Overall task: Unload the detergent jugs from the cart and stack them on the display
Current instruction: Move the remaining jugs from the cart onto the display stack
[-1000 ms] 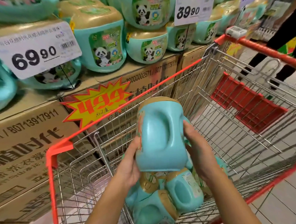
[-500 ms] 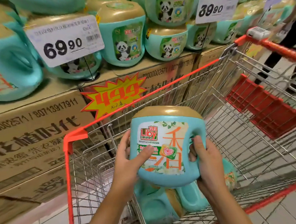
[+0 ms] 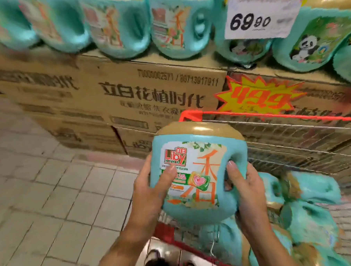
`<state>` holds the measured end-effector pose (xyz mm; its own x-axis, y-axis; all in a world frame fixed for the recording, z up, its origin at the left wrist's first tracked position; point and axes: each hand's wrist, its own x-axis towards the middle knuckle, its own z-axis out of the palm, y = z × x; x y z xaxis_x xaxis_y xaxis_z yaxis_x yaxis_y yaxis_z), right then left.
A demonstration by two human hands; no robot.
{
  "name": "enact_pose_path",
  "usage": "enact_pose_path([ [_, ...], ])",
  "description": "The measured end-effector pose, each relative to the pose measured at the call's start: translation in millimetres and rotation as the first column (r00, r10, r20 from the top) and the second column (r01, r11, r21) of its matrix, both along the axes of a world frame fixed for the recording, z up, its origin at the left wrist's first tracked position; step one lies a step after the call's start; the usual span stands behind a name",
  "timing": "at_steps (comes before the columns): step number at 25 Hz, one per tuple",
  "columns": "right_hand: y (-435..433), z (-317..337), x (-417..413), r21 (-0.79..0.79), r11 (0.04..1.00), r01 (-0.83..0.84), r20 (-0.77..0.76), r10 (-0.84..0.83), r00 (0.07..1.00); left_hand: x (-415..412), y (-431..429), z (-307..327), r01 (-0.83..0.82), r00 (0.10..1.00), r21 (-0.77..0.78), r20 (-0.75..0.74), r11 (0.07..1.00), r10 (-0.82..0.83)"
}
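Note:
I hold a teal detergent jug with a gold cap upright, its Liby label facing me. My left hand grips its left side, thumb across the label. My right hand is wrapped around the handle on its right side. The jug hangs above the near left corner of the red-rimmed wire cart. Several more teal jugs lie in the cart. The display is stacked cardboard boxes with rows of teal jugs on top.
A white 69.90 price card and a yellow-red starburst sign hang at the display's front. Panda-label jugs stand at the upper right. Grey tiled floor spreads to the left. My shoes show at the bottom.
My view has swung left along the display, so the cart now lies to the right. The jug was turned label-forward and lifted out of the cart; both hands still hold it.

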<state>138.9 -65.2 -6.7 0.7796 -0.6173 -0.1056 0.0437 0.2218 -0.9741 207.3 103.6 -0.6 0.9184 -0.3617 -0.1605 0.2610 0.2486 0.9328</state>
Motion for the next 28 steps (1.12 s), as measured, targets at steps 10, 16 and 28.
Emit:
enact_pose_path([
  [10,206,26,104,0.03,0.901,-0.433,0.096,0.428,0.899,39,218,21,-0.425,0.904,-0.009,0.038,0.905,0.425],
  [16,320,31,160,0.08,0.9,-0.429,0.118,0.419,0.9,99,335,44,-0.392,0.917,0.014,0.084,0.92,0.39],
  [28,352,101,330,-0.022,0.939,-0.342,0.251,0.336,0.908,299,370,100,-0.219,0.941,-0.109,0.239,0.97,0.24],
])
